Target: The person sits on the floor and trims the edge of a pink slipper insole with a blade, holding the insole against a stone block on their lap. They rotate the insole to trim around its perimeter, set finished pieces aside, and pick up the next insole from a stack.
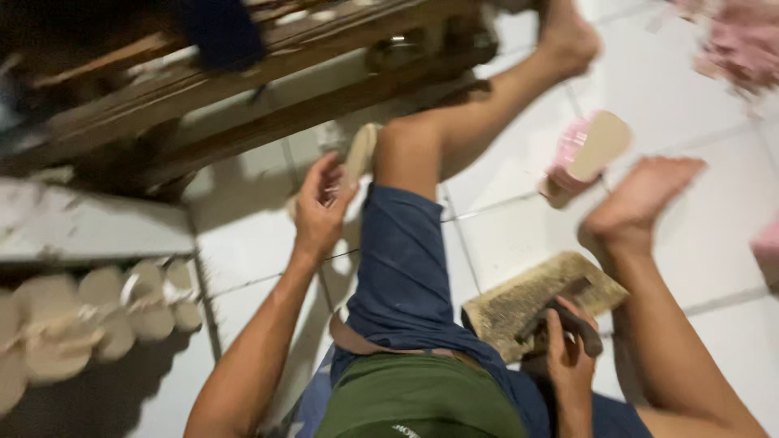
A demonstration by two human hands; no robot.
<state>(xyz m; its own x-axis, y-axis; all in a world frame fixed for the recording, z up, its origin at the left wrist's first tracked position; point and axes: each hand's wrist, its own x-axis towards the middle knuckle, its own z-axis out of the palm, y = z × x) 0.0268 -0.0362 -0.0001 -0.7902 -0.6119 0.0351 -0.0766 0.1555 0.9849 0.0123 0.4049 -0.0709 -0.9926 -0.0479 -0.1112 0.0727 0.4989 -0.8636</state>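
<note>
Seated person viewed from above, legs stretched over a white tiled floor [503,219]. At 5 o'clock, the right hand [568,357] is clenched around a dark tool handle [572,320], which rests on a worn wooden block [527,304] lying on the floor between the legs. At 10 o'clock, the left hand [320,215] grasps a pale shoe sole [359,154] beside the left knee. At 8 o'clock, a row of pale soles [97,324] lies stacked. Farther off, at 1 o'clock, a pink slipper [584,154] lies sole-up; a wooden frame [268,73] crosses at 11 o'clock.
</note>
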